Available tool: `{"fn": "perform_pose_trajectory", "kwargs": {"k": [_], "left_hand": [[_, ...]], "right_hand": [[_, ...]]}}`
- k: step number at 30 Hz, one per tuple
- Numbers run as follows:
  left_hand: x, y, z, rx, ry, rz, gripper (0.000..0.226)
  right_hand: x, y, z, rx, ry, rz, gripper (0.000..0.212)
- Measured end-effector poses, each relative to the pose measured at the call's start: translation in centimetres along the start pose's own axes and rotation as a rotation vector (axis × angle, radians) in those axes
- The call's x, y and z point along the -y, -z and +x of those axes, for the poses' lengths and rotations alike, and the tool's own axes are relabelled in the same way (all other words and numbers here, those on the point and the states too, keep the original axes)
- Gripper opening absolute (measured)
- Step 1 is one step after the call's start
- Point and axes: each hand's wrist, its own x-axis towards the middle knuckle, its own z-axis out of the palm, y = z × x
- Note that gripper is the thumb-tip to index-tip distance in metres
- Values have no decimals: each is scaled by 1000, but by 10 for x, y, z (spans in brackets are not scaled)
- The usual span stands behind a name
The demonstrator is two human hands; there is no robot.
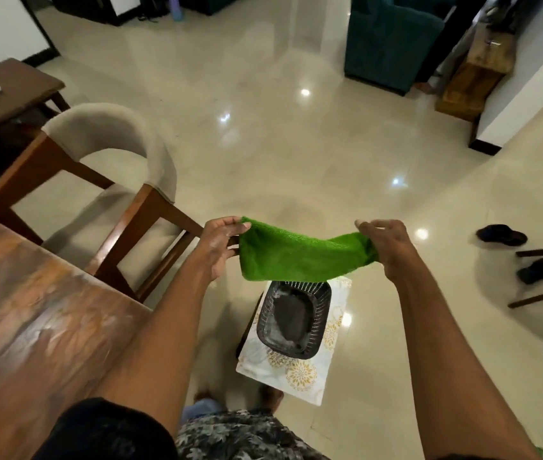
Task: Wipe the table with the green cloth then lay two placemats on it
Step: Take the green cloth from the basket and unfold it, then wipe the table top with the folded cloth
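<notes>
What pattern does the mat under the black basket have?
The mat is pale with golden round flower motifs, seen in the head view.

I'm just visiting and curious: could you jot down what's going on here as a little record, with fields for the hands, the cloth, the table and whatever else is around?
left hand: left hand pinches one end of the green cloth
right hand: right hand grips the other end
cloth: held in the air, sagging between the hands, not on the table
table: wooden table at the left, untouched
below cloth: dark basket on a floral placemat
nearby: chair by the table; shoes on the floor
</notes>
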Motion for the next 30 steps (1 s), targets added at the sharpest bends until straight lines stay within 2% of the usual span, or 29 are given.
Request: {"fn": "perform_pose_trajectory", "kwargs": {"k": [2,5,7,9,11,13,17,20,24,27,30], "left_hand": [[-8,19,-7,-61,-32,-56,9],[-21,44,-20,-164,-94,-111,10],[-28,62,-33,-215,-142,-120,14],[-32,83,-45,-246,-189,-113,14],[-36,103,-57,-268,-228,-84,22],[-38,125,-71,-312,-285,-32,28],[-39,166,-99,-434,-450,98,15],[-40,196,-119,-422,-533,194,20],[-42,226,-155,-399,-646,253,30],[-39,239,-181,-355,-620,158,37],[-21,254,-201,-328,-498,132,62]], "right_hand": [[6,-11,-1,201,-46,128,52],[21,-30,-5,371,24,18,64],[30,-47,-9,373,110,-157,52],[39,-66,-15,306,207,-287,34],[49,-83,-19,258,265,-310,24],[58,-101,-25,286,311,-289,20],[76,-129,-48,390,399,-192,23],[89,-148,-75,515,444,-148,10],[99,-175,-120,559,463,-47,16],[97,-195,-148,486,498,28,8],[87,-217,-176,437,426,202,18]]}}
